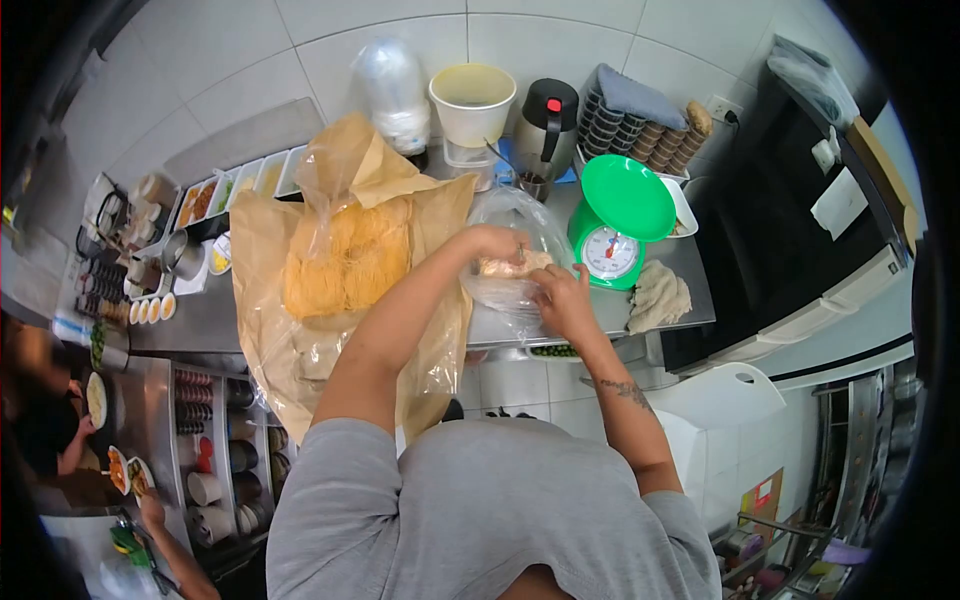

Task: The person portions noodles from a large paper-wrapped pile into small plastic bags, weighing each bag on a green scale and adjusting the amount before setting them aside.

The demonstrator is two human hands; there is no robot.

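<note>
A clear plastic bag [497,292] lies on the steel counter with a pale, lumpy food portion [505,267] at its middle; the kind of food is hard to make out. My left hand [497,243] reaches over the bag, its fingers curled down at the far side of the portion. From the right, my right hand [560,297] closes thumb and fingers on the bag near the portion, one finger sticking out. To the left, a block of thin yellow noodles [348,260] rests on brown paper [262,300] and clear plastic. Right of my hands stands a green dial scale [622,200].
Behind the bag are a white bucket [472,118], a black-lidded jug [550,120] and a metal cup [533,187]. A crumpled cloth [658,298] lies near the right counter edge. Ingredient trays [243,187] line the left side. Another person's hand [150,510] holds a plate at lower left.
</note>
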